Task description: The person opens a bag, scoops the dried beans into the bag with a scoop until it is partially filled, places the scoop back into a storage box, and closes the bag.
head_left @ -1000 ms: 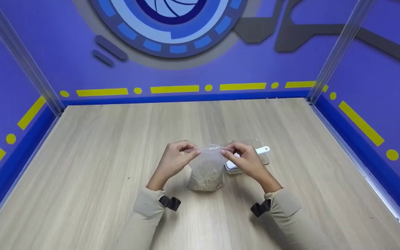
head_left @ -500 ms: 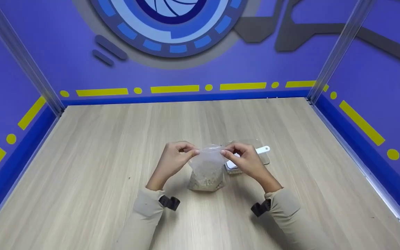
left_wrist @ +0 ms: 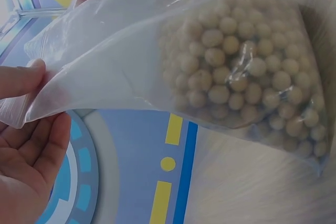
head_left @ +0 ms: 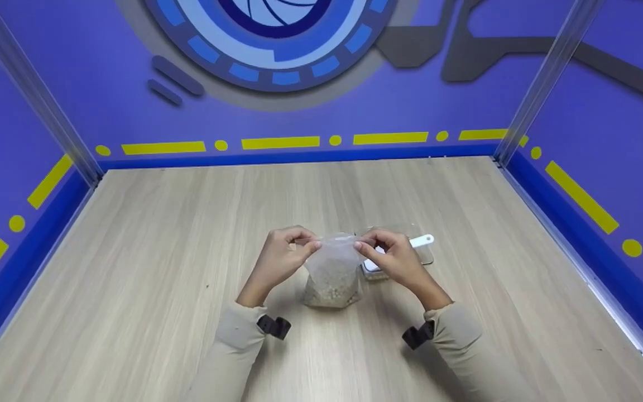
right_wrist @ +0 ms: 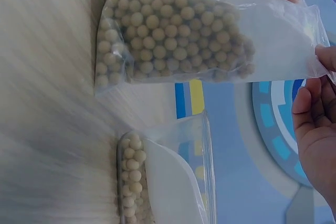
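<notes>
A clear zip bag, its lower part filled with small round beige beads, stands upright on the table between both hands. My left hand pinches the left corner of its top edge between thumb and fingers. At the opposite top corner my right hand pinches the film the same way. The upper part of the bag is slack, cloudy film without beads. Behind my right hand, partly hidden by it, a clear box holds more beads and a white scoop.
The scoop's white handle sticks out to the right over the box. A wooden table spreads around the bag, with blue-purple panels along its back and sides. Black wrist cameras sit on both sleeves.
Both hands stay at almost the same spot, still pinching the bag's top corners. The film at the bag's mouth shifts slightly; box and scoop have not moved.
</notes>
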Tool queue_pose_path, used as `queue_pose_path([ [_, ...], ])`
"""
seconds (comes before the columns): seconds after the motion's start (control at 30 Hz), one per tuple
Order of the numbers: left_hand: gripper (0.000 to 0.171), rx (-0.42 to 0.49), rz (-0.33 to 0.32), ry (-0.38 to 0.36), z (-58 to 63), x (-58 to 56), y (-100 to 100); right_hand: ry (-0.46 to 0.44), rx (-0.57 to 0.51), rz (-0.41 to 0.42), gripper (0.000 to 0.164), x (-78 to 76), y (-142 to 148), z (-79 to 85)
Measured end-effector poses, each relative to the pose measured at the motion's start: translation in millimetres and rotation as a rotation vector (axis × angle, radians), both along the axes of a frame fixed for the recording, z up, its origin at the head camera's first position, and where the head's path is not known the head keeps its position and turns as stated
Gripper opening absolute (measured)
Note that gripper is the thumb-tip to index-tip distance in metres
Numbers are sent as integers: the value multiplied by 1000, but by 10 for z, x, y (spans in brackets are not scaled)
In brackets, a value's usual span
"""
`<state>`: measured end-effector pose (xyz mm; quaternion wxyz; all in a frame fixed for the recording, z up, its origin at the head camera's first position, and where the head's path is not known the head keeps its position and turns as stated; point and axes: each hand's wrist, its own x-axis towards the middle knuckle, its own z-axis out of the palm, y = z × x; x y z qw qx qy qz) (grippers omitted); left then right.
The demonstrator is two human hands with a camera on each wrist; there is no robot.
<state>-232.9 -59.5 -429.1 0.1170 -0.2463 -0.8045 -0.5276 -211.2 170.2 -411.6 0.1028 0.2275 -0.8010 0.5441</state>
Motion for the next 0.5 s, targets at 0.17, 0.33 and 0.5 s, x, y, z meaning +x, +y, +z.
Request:
queue_pose_path([
  [0.17, 7, 19, -23, -41, -4, -9, 1, -32, -6, 33, 9, -23, 17, -4],
  [0.33, 8, 55, -56, -97, 1, -9, 28, -61, -13, 78, 11, -38, 12, -20],
  [0.5, 9, 75, -64, -127, 3, 0, 52, -54, -6, 82, 13, -34, -23, -29],
])
